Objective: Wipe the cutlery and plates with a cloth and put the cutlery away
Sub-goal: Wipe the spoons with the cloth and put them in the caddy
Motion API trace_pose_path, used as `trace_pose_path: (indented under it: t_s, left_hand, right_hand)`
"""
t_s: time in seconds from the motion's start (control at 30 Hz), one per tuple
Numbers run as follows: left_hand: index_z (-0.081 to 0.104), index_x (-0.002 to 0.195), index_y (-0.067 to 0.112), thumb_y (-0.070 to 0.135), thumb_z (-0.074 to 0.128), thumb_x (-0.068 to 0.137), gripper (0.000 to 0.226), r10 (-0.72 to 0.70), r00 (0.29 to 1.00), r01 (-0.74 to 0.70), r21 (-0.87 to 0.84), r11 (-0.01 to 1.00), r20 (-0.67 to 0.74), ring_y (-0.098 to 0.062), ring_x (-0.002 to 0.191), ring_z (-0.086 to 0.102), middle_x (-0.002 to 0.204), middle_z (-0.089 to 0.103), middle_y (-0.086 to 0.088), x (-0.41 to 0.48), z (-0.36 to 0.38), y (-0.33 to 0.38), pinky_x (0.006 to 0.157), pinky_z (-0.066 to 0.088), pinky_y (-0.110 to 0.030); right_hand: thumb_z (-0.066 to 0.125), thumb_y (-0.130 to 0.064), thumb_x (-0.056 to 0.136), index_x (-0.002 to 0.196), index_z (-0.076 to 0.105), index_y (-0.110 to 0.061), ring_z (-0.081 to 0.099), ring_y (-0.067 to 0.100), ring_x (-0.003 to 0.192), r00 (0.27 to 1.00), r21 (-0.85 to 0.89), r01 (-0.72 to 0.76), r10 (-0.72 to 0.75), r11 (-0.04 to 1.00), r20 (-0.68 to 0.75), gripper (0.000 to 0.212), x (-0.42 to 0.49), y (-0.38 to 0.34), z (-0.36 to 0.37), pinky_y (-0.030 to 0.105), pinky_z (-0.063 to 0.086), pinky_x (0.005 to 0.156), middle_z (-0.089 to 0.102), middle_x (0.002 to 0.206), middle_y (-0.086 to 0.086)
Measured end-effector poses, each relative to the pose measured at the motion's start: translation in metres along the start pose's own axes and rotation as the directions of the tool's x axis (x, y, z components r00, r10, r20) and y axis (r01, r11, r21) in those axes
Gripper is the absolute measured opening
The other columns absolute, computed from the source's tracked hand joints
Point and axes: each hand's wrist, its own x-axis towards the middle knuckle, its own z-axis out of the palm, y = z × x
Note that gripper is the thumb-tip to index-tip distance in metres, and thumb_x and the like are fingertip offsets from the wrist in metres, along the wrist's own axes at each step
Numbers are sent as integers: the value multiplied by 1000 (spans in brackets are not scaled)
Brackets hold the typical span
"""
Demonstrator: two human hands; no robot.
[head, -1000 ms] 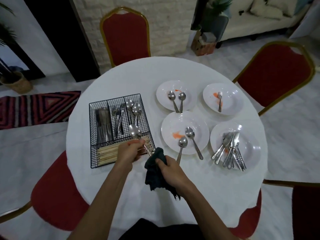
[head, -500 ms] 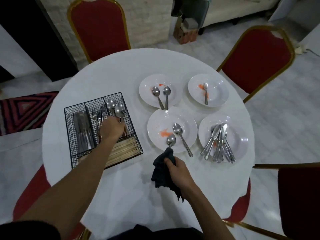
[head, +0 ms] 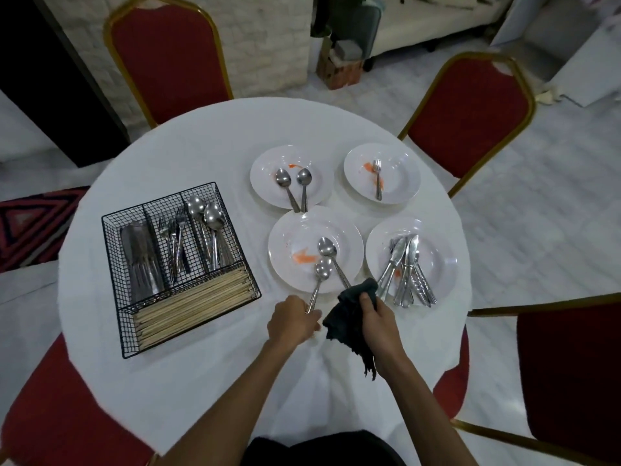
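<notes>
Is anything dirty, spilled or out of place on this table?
Yes. Orange smears soil the near middle plate and the far right plate. Knives and forks lie heaped crosswise on the near right plate. Nothing looks broken.

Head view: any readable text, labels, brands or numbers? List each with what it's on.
None can be read.
The plates, wire basket, cloth and tablecloth show no print.
Any stamp on the spoon in the left hand is too small to tell.
The box on the floor behind the table is too blurred to read.
</notes>
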Motion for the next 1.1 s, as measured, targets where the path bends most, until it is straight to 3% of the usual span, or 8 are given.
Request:
trace_pose_path:
  t_s: [0.13,0.37,0.57,0.67,0.77,0.83,0.97,1.1]
  left_hand:
    - [75,90,12,34,67,93,23,13,998,10,-366,931,61,-6,57,70,71,77,5,-29,-16,3,51,49,-21]
    - [72,89,15,36,60,97,25,145,980,-96,-311,946,137,-7,53,65,73,77,4,-90,-9,12,45,41,-11]
    - [77,93,21,34,60,96,21,214,950,-199,-86,976,229,-4,55,61,73,77,6,-81,-67,-24,58,49,-21]
    - [77,87,27,32,62,94,18,247,941,-276,104,956,232,3,55,60,68,75,10,-69,-93,-44,61,51,-19]
    - [76,87,33,37,63,94,15,290,930,-347,277,896,228,5,64,64,69,74,15,-61,-105,-46,62,48,-18]
    - [75,87,32,37,63,95,16,310,921,-370,283,885,235,0,66,66,72,76,15,-62,-105,-43,65,52,-21]
    - [76,92,23,36,62,97,20,366,915,-358,-73,931,169,-7,60,66,77,78,6,-75,-91,-36,63,51,-23]
    - [77,96,17,34,61,98,24,378,913,-337,-241,910,153,-11,61,68,77,79,3,-93,-45,-24,58,46,-16]
  right_hand:
    - [36,-35,109,95,67,-17,68,20,92,1000,-34,-17,17,999,-13,39,4,2,0,37,56,81,72,99,9]
    - [48,-19,107,116,65,-3,75,31,83,985,280,-86,40,956,166,25,12,-12,23,42,61,75,78,93,20]
    - [60,-11,99,109,65,-12,74,32,82,940,-231,263,-194,937,281,11,17,-26,-1,46,63,72,74,94,11]
    - [64,-18,96,109,64,-16,68,28,93,802,-642,505,-38,576,597,14,19,-44,-20,33,51,76,69,102,3]
    - [62,-28,96,108,62,-16,55,20,94,715,-726,671,129,150,687,17,7,-55,-11,32,41,80,62,107,1]
    - [60,-26,98,100,60,-19,54,18,89,690,-674,703,10,228,723,8,-2,-55,-7,31,39,77,60,100,-1]
    - [67,-20,96,98,65,-15,71,24,79,914,-149,340,-289,929,284,5,1,-41,0,43,60,72,72,90,7]
    - [59,-20,101,114,64,-6,73,40,94,999,361,51,-53,931,-3,19,-4,-11,45,54,61,83,74,104,23]
